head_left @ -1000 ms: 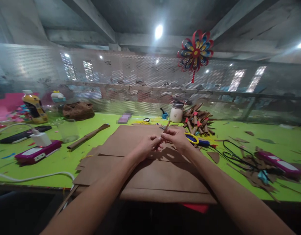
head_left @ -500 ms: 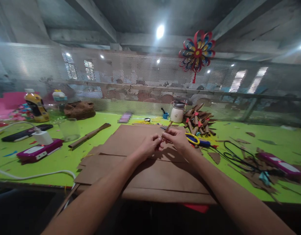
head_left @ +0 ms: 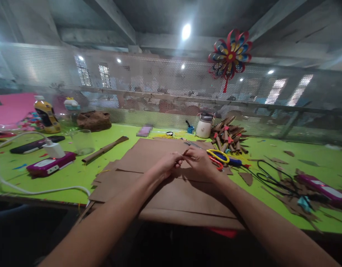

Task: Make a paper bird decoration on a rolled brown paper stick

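Note:
My left hand (head_left: 168, 164) and my right hand (head_left: 198, 161) meet above a stack of brown paper sheets (head_left: 148, 152). Both are closed, fingertips pinched together on a small piece of brown paper (head_left: 185, 153), mostly hidden by the fingers. Just right of my right hand lie scissors with a yellow handle loop (head_left: 228, 160) and a red handle (head_left: 221, 168). Behind them is a pile of rolled brown paper pieces (head_left: 229, 135) with red bits and yellow strands.
A long rolled brown paper tube (head_left: 104, 150), a clear cup (head_left: 83, 142) and a purple power strip (head_left: 51, 165) lie to the left. A white jar (head_left: 204, 127) stands at the back. On the right are black cables (head_left: 266, 174), paper scraps and another purple power strip (head_left: 323, 190).
The thin brown piece that stuck up from my right fingers is now mostly hidden between both hands. My right hand has turned slightly, uncovering the red scissor handle. The view has shifted slightly left.

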{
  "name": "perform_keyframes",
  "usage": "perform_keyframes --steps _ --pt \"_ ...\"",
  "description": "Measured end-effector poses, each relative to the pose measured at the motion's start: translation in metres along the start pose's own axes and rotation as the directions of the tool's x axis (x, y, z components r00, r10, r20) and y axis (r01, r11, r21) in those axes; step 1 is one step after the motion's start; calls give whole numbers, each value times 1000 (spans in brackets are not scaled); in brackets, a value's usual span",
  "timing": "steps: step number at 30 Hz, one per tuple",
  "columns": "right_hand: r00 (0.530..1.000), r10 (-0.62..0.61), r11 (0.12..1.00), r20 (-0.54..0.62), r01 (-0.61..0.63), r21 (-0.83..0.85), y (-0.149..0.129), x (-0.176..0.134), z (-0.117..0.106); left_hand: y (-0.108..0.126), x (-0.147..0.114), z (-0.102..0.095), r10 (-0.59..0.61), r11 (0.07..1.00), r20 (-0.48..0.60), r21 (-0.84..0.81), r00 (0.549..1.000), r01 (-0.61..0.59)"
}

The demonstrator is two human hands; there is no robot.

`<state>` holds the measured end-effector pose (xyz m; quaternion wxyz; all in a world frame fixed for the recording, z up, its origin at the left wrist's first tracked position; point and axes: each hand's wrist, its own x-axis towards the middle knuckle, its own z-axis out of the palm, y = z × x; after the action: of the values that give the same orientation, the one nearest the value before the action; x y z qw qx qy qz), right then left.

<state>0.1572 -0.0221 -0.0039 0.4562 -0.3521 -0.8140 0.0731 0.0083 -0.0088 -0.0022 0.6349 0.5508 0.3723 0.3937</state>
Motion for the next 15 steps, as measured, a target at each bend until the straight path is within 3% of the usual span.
perform_keyframes --steps 5,9,12,15 --pt "998 19 1000 53 -20 7 -1 3 -5 0 5 -4 -66 994 44 -87 997 69" --pt "994 107 978 18 -109 179 1 7 -16 3 3 -8 -80 972 165 -206 983 114" --pt "965 260 880 34 -251 404 5 7 -22 7 1 -9 -88 934 261 -313 961 171" --pt "938 331 766 102 -331 552 8 6 -25 9 -1 -10 -1 943 309 -316 951 103"
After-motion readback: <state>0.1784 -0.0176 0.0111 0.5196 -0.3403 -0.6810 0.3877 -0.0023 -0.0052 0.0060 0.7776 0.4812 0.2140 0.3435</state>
